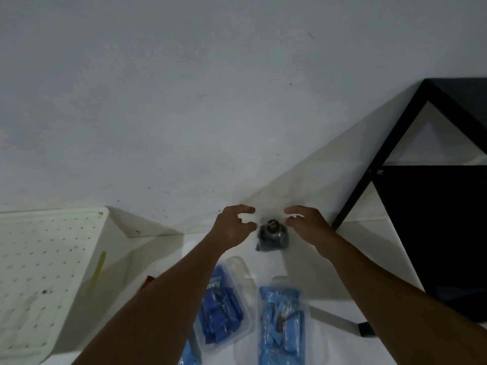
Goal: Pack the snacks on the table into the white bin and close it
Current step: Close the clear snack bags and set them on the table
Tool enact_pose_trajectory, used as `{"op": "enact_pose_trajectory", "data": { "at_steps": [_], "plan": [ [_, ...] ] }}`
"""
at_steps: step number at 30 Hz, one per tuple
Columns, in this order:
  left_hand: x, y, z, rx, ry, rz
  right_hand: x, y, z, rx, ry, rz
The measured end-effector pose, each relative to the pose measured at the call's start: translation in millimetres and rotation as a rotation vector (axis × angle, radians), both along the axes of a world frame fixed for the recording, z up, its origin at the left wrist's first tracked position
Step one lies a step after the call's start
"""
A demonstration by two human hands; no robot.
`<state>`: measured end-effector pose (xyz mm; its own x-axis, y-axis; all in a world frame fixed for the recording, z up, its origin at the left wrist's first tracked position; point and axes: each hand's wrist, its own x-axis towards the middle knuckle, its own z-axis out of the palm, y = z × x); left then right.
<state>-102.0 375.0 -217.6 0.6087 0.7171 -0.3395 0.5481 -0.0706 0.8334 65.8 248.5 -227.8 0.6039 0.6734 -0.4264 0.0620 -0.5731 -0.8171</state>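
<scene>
Both hands are seen extended toward the far edge of the surface (297, 262), near the wall. Taken from the left: the white bin (50, 275) is set at the left edge of the view, its perforated lid (39, 259) lying on top, with a yellowish strip on the side wall facing the packets. A small red item (148, 281) is partly hidden between the bin and the left forearm. The left hand (232, 227) is held with fingers curled and spread, nothing gripped. Just to its right a small dark wrapped snack (272, 237) lies on the surface, flanked by both hands; contact with either cannot be confirmed. The right hand (307, 223) is likewise curled and spread, with nothing gripped. Nearer the viewer, two clear bags of blue snack packets (224, 301) (282, 325) lie side by side between the forearms, and part of a third blue packet (189, 355) is cut off at the bottom edge. Bare surface is noted between the dark snack and the bags. A black metal shelf frame (437, 196) stands at the right, well apart from the snacks.
</scene>
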Motion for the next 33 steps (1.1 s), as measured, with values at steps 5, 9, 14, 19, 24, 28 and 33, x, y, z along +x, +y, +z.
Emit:
{"op": "enact_pose_trajectory", "data": {
  "at_steps": [5, 9, 14, 19, 24, 28, 33],
  "plan": [
    [-22, -4, 17, -0.019, 0.003, 0.017, -12, -10, 16, -0.020, -0.070, -0.013],
    [-57, -17, 45, 0.002, 0.003, -0.006, -46, -16, 48, -0.037, -0.024, 0.024],
    [-128, -41, 71, -0.108, 0.032, -0.027, -125, -29, 82, -0.007, 0.058, 0.135],
    [-222, -60, 56, -0.161, 0.116, 0.013, -218, -40, 67, -0.093, 0.030, 0.260],
    [-308, -77, 18, -0.168, 0.232, 0.024, -311, -66, 15, -0.295, 0.070, 0.363],
    [-352, -92, -8, -0.178, 0.285, -0.028, -364, -88, -31, -0.481, 0.012, 0.474],
    [-381, -107, -35, -0.113, 0.285, -0.030, -401, -101, -62, -0.440, -0.071, 0.484]
  ]
}}
